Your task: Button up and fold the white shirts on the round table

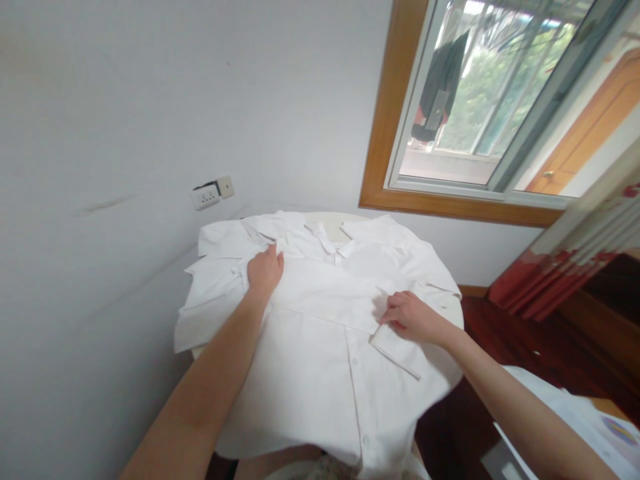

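A white button-up shirt [305, 360] lies spread over a round table, its collar toward the wall and its button strip running toward me. One long sleeve [325, 293] stretches across the shirt's front, with its cuff at the right. My left hand [265, 270] is closed on the fabric near the left shoulder, index finger pointing forward; its fingertips are partly hidden. At the other end, my right hand [410, 317] pinches the sleeve just by the cuff. Cloth hangs over the table's near and left edges.
The pale tabletop [327, 219] shows behind the collar. A wall socket [206, 196] sits at the left, and a wood-framed window [373, 160] at the right. Near a red and white curtain [540, 287], white cloth [575, 413] lies low at the right.
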`<state>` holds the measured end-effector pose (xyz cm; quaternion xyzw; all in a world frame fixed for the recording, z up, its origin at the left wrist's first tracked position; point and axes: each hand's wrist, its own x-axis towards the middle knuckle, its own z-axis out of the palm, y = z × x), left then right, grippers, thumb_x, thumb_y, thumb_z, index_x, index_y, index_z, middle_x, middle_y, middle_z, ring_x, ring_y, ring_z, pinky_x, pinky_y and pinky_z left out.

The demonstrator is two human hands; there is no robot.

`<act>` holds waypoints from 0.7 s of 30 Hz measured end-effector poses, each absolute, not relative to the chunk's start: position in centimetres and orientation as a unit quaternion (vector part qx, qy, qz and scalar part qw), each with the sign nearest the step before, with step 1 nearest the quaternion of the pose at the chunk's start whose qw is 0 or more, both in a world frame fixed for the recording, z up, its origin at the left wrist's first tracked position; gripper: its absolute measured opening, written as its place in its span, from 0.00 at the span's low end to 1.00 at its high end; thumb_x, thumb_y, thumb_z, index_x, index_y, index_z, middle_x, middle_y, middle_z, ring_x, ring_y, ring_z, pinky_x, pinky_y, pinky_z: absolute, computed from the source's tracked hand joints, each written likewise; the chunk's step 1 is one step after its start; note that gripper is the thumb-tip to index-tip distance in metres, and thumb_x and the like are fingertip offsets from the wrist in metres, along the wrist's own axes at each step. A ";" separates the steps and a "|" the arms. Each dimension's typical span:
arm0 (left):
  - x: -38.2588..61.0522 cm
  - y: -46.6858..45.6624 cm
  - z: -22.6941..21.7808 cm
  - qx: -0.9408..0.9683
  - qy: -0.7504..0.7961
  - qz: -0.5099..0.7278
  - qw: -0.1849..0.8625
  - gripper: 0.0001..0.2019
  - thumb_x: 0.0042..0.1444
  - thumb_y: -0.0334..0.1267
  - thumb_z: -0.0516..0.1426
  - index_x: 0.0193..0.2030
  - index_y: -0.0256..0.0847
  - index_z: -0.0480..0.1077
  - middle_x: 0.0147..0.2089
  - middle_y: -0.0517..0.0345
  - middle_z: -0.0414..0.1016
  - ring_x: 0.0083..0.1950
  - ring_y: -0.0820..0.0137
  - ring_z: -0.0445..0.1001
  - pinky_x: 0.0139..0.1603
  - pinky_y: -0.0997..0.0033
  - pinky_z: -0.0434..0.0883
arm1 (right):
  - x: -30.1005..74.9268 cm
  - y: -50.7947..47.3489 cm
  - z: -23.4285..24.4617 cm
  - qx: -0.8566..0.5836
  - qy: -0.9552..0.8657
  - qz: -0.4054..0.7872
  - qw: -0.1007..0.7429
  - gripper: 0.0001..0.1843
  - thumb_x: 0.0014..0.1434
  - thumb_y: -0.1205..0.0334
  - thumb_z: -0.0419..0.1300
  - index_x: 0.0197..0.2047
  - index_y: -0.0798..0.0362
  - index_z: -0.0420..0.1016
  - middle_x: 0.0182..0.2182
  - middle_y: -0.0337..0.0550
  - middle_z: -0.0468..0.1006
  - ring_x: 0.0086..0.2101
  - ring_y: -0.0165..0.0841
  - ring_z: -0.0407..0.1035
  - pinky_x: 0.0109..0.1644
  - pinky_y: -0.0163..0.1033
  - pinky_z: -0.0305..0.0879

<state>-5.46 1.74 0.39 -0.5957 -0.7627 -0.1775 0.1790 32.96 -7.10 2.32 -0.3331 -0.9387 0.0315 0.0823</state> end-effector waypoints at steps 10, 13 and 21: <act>-5.3 1.5 0.6 -0.594 -0.766 -0.171 0.176 0.24 0.65 0.45 0.37 0.55 0.33 0.64 0.39 0.41 0.75 0.42 0.55 0.74 0.38 0.63 0.64 | 39.4 -6.1 4.2 -0.385 -0.908 0.086 0.140 0.09 0.51 0.72 0.54 0.31 0.52 0.74 0.35 0.47 0.77 0.41 0.38 0.69 0.48 0.42 0.63; -5.2 1.5 0.7 -0.592 -0.771 -0.168 0.164 0.24 0.65 0.45 0.37 0.55 0.33 0.64 0.40 0.40 0.75 0.44 0.55 0.74 0.39 0.63 0.64 | 41.8 -5.8 4.6 -0.450 -0.871 0.123 0.154 0.10 0.51 0.69 0.53 0.31 0.52 0.76 0.36 0.46 0.78 0.41 0.38 0.70 0.51 0.44 0.63; -5.2 1.6 0.8 -0.592 -0.771 -0.170 0.161 0.24 0.64 0.45 0.38 0.56 0.33 0.63 0.40 0.40 0.75 0.44 0.54 0.74 0.40 0.62 0.65 | 42.6 -7.3 5.9 -0.536 -0.792 0.241 0.167 0.25 0.64 0.50 0.45 0.57 0.49 0.69 0.49 0.48 0.77 0.44 0.39 0.73 0.52 0.44 0.66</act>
